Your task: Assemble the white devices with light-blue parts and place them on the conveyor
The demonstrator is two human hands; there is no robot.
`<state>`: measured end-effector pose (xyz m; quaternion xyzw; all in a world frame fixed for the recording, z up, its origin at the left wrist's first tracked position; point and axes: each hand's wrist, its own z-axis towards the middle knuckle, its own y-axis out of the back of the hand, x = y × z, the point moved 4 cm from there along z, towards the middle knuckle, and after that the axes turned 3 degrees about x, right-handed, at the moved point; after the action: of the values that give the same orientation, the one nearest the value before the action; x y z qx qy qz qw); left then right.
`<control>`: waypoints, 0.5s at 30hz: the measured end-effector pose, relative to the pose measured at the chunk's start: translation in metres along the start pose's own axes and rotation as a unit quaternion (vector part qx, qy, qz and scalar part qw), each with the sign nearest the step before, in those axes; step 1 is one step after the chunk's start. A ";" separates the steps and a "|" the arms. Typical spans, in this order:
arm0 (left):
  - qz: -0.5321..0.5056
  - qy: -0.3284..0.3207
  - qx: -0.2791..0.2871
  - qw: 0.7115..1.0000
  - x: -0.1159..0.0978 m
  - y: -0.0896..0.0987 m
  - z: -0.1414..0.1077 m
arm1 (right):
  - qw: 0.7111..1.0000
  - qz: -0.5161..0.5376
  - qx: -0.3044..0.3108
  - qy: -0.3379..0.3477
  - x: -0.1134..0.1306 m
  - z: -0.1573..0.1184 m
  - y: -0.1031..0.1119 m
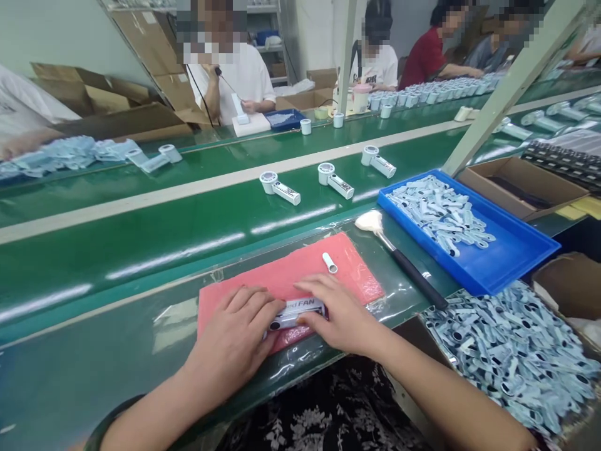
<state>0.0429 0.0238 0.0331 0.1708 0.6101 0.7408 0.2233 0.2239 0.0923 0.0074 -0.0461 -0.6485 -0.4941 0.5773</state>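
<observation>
A handheld fan (303,313) with a pale, shiny handle printed "FAN" lies across the pink mat (267,282) in front of me. My left hand (237,329) is closed over its left end, hiding that part. Around the right end of the handle, my right hand (340,313) has its thumb and fingers closed. A small light-blue strip-shaped piece (330,263) with a dark end rests on the mat, just beyond my right fingers. To the right lies a hammer (413,272), its black grip towards me and its head wrapped in white.
Three similar fans (335,181) lie on the green conveyor belt (197,219). At right, a blue tray (511,269) holds light-blue pieces; below it, a box holds a heap of pieces (511,357). Across the belt, a person in white (253,69) handles a fan part; other people sit further right.
</observation>
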 end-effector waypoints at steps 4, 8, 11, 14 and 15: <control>0.086 -0.045 0.027 0.995 0.052 0.011 0.023 | 0.985 -0.117 -0.109 -0.061 -0.016 0.005 0.024; 0.224 0.014 0.027 0.974 0.148 0.027 0.068 | 0.951 -0.254 -0.078 -0.160 -0.030 0.027 0.030; 0.241 0.102 0.045 0.964 0.213 0.028 0.096 | 0.935 -0.299 -0.036 -0.186 -0.031 0.044 0.023; 0.204 0.168 0.062 0.962 0.258 0.007 0.105 | 0.953 -0.267 -0.017 -0.141 -0.022 0.057 0.010; 0.191 0.181 0.068 0.962 0.269 -0.003 0.103 | 0.963 -0.243 -0.016 -0.119 -0.019 0.061 0.005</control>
<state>-0.1292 0.2542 0.0455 0.1623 0.6455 0.7447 -0.0482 0.1904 0.1467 0.0050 0.0453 -0.6965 -0.6205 0.3576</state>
